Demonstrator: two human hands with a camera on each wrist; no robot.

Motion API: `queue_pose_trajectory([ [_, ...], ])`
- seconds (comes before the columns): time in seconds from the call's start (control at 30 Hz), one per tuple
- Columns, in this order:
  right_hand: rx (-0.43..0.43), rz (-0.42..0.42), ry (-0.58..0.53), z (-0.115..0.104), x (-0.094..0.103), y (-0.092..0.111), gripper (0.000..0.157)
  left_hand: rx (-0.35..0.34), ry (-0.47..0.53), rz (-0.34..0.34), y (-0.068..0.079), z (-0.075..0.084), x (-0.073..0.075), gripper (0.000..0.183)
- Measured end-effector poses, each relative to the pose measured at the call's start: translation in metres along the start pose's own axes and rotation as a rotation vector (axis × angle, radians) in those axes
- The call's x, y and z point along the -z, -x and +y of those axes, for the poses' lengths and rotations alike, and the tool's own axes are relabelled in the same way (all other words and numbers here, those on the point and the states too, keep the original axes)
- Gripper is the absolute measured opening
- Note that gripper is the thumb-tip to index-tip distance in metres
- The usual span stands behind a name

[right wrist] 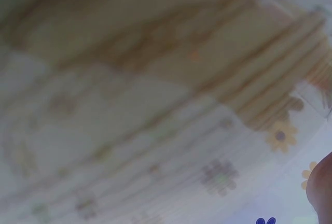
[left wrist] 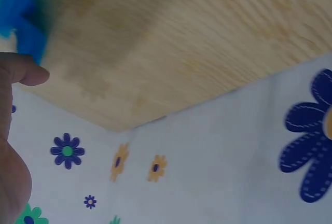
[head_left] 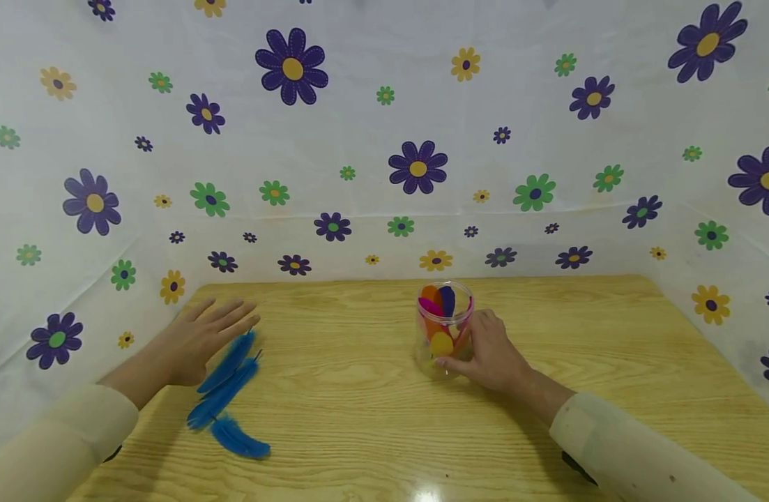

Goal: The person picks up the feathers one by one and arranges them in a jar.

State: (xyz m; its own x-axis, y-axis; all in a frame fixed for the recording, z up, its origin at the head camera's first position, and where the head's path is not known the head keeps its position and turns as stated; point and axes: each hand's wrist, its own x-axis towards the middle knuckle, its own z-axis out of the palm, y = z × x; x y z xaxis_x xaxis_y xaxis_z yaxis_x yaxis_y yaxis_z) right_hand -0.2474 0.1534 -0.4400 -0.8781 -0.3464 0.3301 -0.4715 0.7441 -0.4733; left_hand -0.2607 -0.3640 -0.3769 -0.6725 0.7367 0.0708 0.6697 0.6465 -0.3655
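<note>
Three blue feathers [head_left: 224, 397] lie on the wooden table at the left, two side by side and one lower down. Just above and left of them hovers my left hand [head_left: 199, 341], fingers straight and holding nothing. In the left wrist view its thumb [left wrist: 28, 72] shows next to blurred blue feathers [left wrist: 23, 6]. My right hand [head_left: 493, 352] grips a clear jar [head_left: 445, 321] from its right side, thumb across the front. Inside are orange, magenta, navy and yellow rounded pieces [head_left: 440, 344], whose kind I cannot tell. The right wrist view is mostly blurred.
A wood-grain table [head_left: 346, 397] spreads between and around both hands. White cloth with purple, green and yellow flowers [head_left: 359, 125] hangs along the back and both sides.
</note>
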Motion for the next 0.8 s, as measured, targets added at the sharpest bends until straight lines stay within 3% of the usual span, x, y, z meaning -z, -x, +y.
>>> queue_pose_trajectory([
  [0.23, -0.004, -0.002, -0.003, -0.002, 0.0, 0.0, 0.092, -0.018, -0.02, -0.114, 0.021, -0.002, -0.024, 0.121],
  [0.37, -0.01, 0.001, 0.003, -0.001, -0.003, -0.001, 0.092, -0.067, -0.022, -0.158, 0.025, 0.001, -0.039, 0.122],
  [0.6, -0.016, 0.007, 0.006, 0.0, -0.004, -0.001, 0.094, -0.108, -0.026, -0.159, 0.026, 0.004, -0.041, 0.117],
  [0.8, -0.023, -0.002, 0.006, 0.001, -0.004, 0.001, 0.092, -0.158, -0.016, -0.078, 0.033, 0.003, -0.045, 0.106],
])
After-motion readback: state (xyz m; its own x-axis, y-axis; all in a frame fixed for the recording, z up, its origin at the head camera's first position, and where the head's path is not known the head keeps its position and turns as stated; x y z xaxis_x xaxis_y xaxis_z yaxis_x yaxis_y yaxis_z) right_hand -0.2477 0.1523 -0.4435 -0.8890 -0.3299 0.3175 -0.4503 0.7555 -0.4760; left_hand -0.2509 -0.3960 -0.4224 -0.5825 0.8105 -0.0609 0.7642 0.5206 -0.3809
